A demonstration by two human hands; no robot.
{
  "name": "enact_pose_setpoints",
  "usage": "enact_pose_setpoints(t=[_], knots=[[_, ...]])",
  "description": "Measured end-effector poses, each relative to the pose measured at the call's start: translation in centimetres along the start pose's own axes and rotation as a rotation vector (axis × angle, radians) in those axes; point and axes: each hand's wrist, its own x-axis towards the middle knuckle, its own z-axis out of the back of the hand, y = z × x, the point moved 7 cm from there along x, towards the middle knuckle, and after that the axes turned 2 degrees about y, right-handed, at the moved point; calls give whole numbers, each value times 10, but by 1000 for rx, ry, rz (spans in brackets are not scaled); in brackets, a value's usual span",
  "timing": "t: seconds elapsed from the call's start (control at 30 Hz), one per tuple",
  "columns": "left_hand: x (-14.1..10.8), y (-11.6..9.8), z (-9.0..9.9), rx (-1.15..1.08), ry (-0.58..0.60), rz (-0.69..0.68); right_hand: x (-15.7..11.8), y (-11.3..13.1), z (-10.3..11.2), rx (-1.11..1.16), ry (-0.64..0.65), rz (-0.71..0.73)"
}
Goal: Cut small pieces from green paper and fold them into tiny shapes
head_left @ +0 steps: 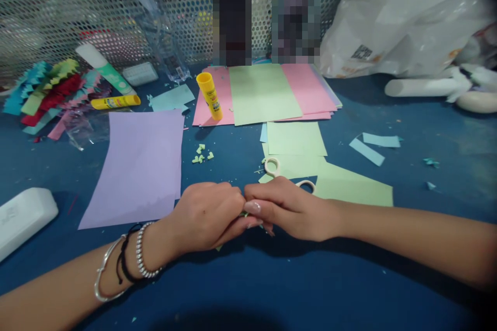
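My left hand (209, 214) and my right hand (291, 210) meet above the table, both closed with their fingertips touching. Between them a sliver of light green paper (244, 213) shows; most of it is hidden by the fingers. Just behind my right hand lie scissors with white handles (272, 166), their blades out of sight. Light green paper sheets (351, 183) spread beside and behind them. Several small green paper cutouts (200, 158) lie beyond my left hand. A purple paper sheet (135, 165) is to the left of it.
A yellow glue stick (209, 95) stands upright by stacked pink paper (306, 88). Another yellow glue stick (116, 102) lies near fringed paper strips (58, 88). Blue paper strips (380, 140) are at right. A white case (27, 217) sits at left, a plastic bag (388, 20) at back right.
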Motion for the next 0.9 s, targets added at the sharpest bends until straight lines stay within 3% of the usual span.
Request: enact_pose_setpoints(t=[0.5, 0.9], knots=[[-2, 0, 3, -82, -55, -6, 1, -3, 0, 67, -1, -49], [-1, 6, -4, -209, 42, 95, -1, -3, 1, 54, -59, -21]])
